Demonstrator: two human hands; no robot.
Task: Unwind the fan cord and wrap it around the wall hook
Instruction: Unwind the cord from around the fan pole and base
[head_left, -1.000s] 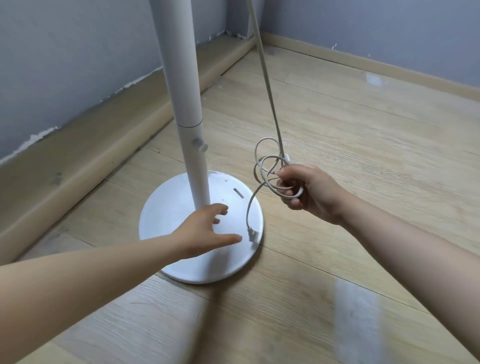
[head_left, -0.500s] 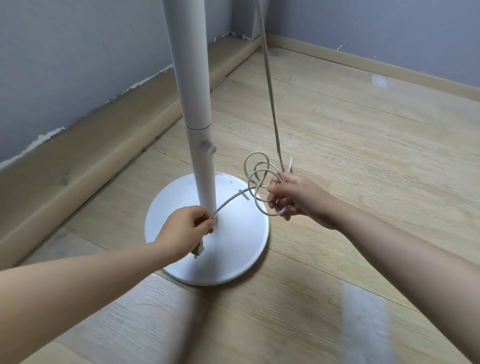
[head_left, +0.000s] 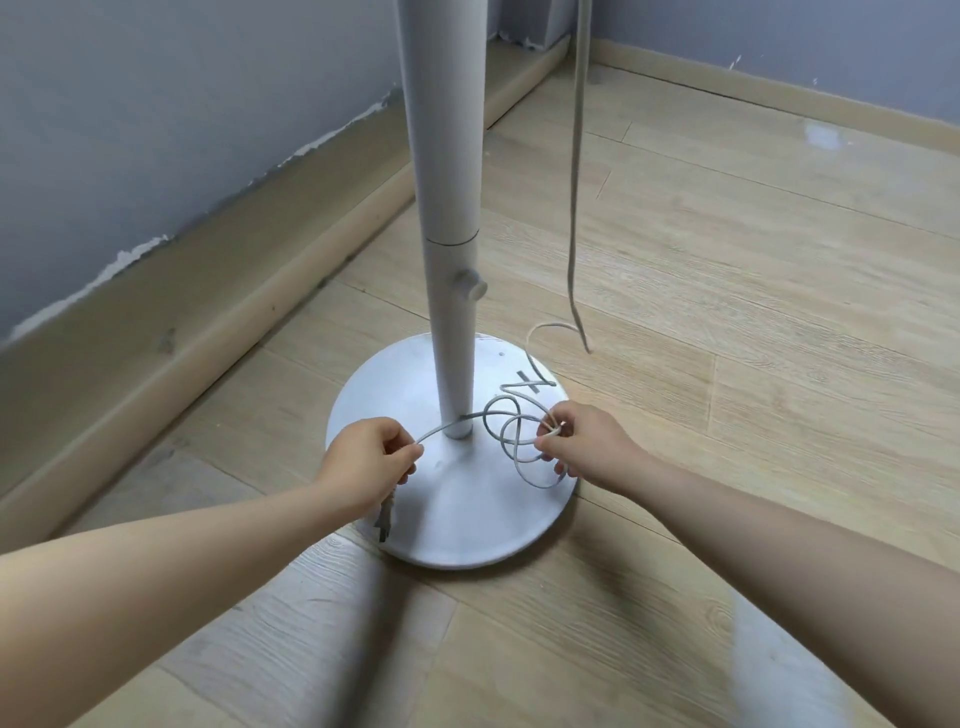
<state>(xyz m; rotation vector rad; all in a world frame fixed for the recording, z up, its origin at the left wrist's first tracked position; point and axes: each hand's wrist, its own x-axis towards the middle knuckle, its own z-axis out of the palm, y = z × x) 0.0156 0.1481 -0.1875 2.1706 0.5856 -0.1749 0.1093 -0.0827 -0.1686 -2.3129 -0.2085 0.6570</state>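
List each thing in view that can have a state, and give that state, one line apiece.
fan cord, slack, hanging from above, partly coiled in loops.
left hand, pinching the fan cord near its free end.
right hand, holding the fan cord's loose loops.
plug, unplugged, dangling below the left hand, blurred.
fan pole, upright on the fan base.
fan base, flat on the floor.

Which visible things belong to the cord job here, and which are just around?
Job: cord, plug, fan pole, fan base, left hand, right hand; both hands pinch the cord.
Around: floor, skirting board, wall.
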